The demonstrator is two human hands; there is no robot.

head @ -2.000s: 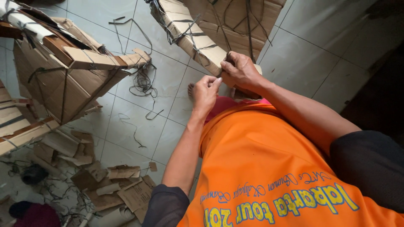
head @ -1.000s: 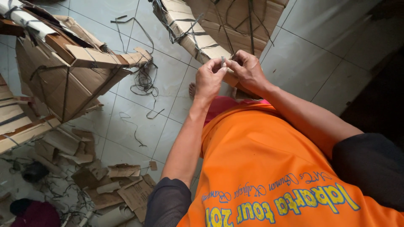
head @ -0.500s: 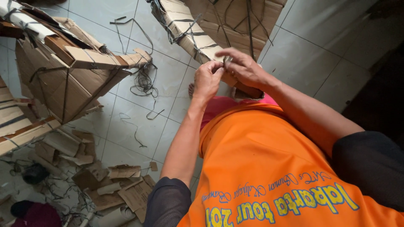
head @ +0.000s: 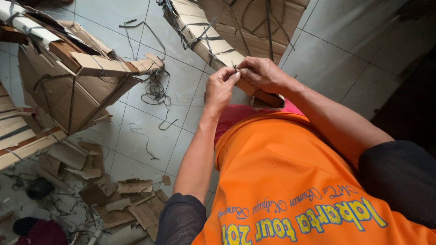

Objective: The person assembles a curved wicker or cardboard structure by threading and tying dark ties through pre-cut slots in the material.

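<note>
Closest to the camera, an orange shirt [head: 290,181] with dark mesh sleeves fills the lower right of the view, and both bare forearms reach up from it toward 12 o'clock. There the left hand [head: 221,87] and the right hand [head: 263,73] meet, fingertips pinched narrow on a thin dark string [head: 235,67] at the edge of a cardboard bundle [head: 204,36]; the string is too small to tell which hand grips it harder. That bundle is a long, flat stack of brown cardboard lashed with dark cord, running from the hands up toward 11 o'clock, and a larger cardboard piece [head: 259,22] crossed by cords lies just behind it at 12 o'clock. The floor [head: 136,131] is pale square tile with dark grout lines. At 7 o'clock, torn cardboard scraps [head: 131,204] and bits of cord lie scattered on it. At 10 o'clock a tied cardboard box [head: 68,86] sits tilted, its flap [head: 118,67] jutting toward the middle. Just beside that flap a tangle of loose dark cord [head: 154,90] lies on the tiles. At 2 o'clock the tiles give way to a dark, shadowed area.
</note>
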